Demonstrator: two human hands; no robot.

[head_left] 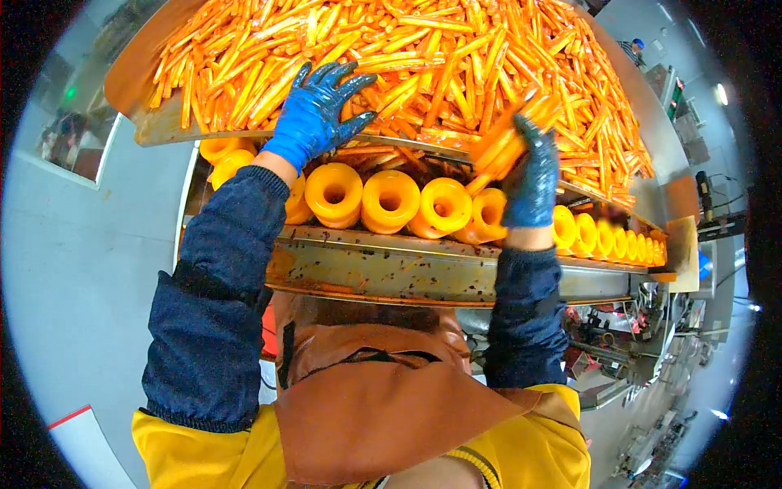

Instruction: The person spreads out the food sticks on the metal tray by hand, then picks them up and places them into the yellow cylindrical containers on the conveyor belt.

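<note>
Head camera looks down on a wide, shallow metal tray (147, 122) heaped with thin orange sticks (423, 57), all slick and lying in every direction. Left hand (316, 114), in a wet blue rubber glove, lies palm-down on the near edge of the heap with its fingers (342, 81) spread wide across the sticks, closed on nothing. Right hand (531, 175), in a matching blue glove, is raised just in front of the tray's edge and is curled around a bunch of the orange sticks (509, 138), which stand out above the fist at a tilt.

Below the tray's edge runs a row of round orange plastic funnel cups (389, 200), each with a hole in its middle, set side by side and shrinking into the distance on the right. They sit above a stained metal rail (383, 265) that crosses the view. The gripped bunch is held just above one of these cups, near the middle of the row.

Both forearms wear dark blue sleeves (216, 301), over a yellow garment (529, 452) and a brown apron (383, 407). Grey floor (90, 269) shows on the left, and machinery (643, 342) on the right.
</note>
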